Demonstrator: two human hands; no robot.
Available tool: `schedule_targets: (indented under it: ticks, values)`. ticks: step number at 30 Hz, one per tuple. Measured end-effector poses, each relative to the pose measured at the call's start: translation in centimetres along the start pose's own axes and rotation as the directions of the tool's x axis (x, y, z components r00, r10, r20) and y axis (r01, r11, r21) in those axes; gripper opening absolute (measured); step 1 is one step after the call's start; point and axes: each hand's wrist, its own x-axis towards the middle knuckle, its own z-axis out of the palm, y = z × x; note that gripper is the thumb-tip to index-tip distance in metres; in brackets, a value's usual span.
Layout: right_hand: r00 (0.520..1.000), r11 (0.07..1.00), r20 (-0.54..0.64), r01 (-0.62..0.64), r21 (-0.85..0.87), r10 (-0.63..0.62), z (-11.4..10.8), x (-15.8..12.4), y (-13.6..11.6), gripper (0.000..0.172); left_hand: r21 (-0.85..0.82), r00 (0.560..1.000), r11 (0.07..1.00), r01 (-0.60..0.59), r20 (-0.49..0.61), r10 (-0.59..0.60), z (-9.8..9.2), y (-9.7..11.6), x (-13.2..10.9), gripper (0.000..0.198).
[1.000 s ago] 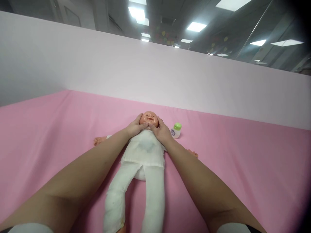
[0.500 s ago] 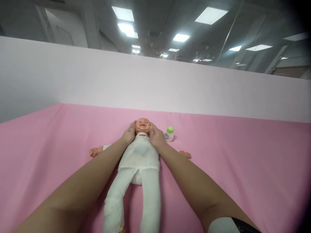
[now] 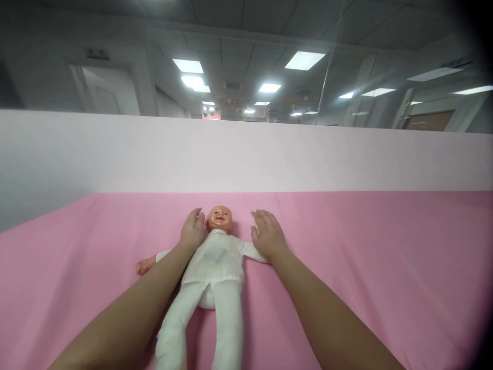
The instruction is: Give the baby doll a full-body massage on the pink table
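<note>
A baby doll (image 3: 215,257) in white clothes lies on its back on a pink sheet, its head (image 3: 219,220) at the far end. Beside the left of that head rests my left hand (image 3: 192,230), fingers extended and empty, close to the cheek. My right hand (image 3: 268,234) is apart from the head, over the doll's outstretched arm on the right. Its fingers are extended and slightly curved, palm down. The bottle with the green cap is almost wholly covered by this hand; whether the fingers touch it I cannot tell.
The pink sheet (image 3: 365,257) spreads across the surface under the doll. A low white wall (image 3: 246,156) rises along the far side, with glass and ceiling lights above it. The doll's other hand (image 3: 145,265) lies out to the left.
My right hand has left the doll's head and moved right, over the bottle. My left hand has eased slightly off the cheek. The view has tilted up a little.
</note>
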Motion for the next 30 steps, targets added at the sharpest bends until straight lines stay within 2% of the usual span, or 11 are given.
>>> schedule_targets:
  ticks: [3, 5, 7, 10, 13, 15, 20, 23, 25, 30]
  values:
    - [0.995, 0.996, 0.051, -0.086, -0.016, 0.087, -0.8, 0.6, 1.9, 0.062, -0.063, 1.000, 0.998, -0.020, 0.014, 0.021, -0.5, 3.5, -0.5, 0.044]
    - [0.987, 0.996, 0.138, -0.089, -0.001, 0.088, -0.6, 1.0, 2.6, 0.063, -0.127, 0.996, 0.992, 0.011, 0.086, 0.000, 0.0, 6.2, -1.1, 0.043]
    - [0.976, 0.996, 0.198, -0.093, 0.016, 0.088, -0.3, 1.2, 2.8, 0.064, -0.194, 0.979, 0.976, 0.094, 0.196, -0.055, 1.4, 8.5, -1.8, 0.046]
    - [0.970, 0.993, 0.218, -0.117, 0.029, 0.108, -0.1, 1.2, 2.6, 0.063, -0.235, 0.892, 0.915, 0.328, 0.397, -0.217, 4.8, 10.6, -2.8, 0.047]
    - [0.968, 0.990, 0.215, -0.138, 0.038, 0.127, -0.2, 1.1, 2.4, 0.061, -0.202, 0.764, 0.804, 0.559, 0.503, -0.405, 8.2, 10.9, -3.0, 0.045]
    - [0.968, 0.988, 0.211, -0.147, 0.044, 0.135, -0.3, 1.1, 2.4, 0.060, -0.184, 0.692, 0.730, 0.658, 0.530, -0.489, 10.1, 10.6, -2.9, 0.043]
    - [0.969, 0.986, 0.204, -0.153, 0.070, 0.136, -0.1, 0.9, 2.5, 0.059, -0.214, 0.591, 0.592, 0.777, 0.570, -0.571, 12.6, 9.5, -2.2, 0.042]
    - [0.971, 0.985, 0.195, -0.158, 0.074, 0.141, 0.3, 0.8, 2.5, 0.060, -0.248, 0.561, 0.531, 0.810, 0.590, -0.581, 13.1, 8.7, -1.9, 0.041]
    - [0.973, 0.986, 0.185, -0.154, 0.068, 0.139, 0.5, 0.7, 2.4, 0.060, -0.275, 0.557, 0.505, 0.818, 0.600, -0.575, 13.0, 8.4, -1.8, 0.039]
    - [0.978, 0.991, 0.166, -0.133, 0.017, 0.129, 0.8, 0.3, 2.4, 0.058, -0.364, 0.589, 0.478, 0.800, 0.633, -0.503, 11.0, 8.8, -2.5, 0.035]
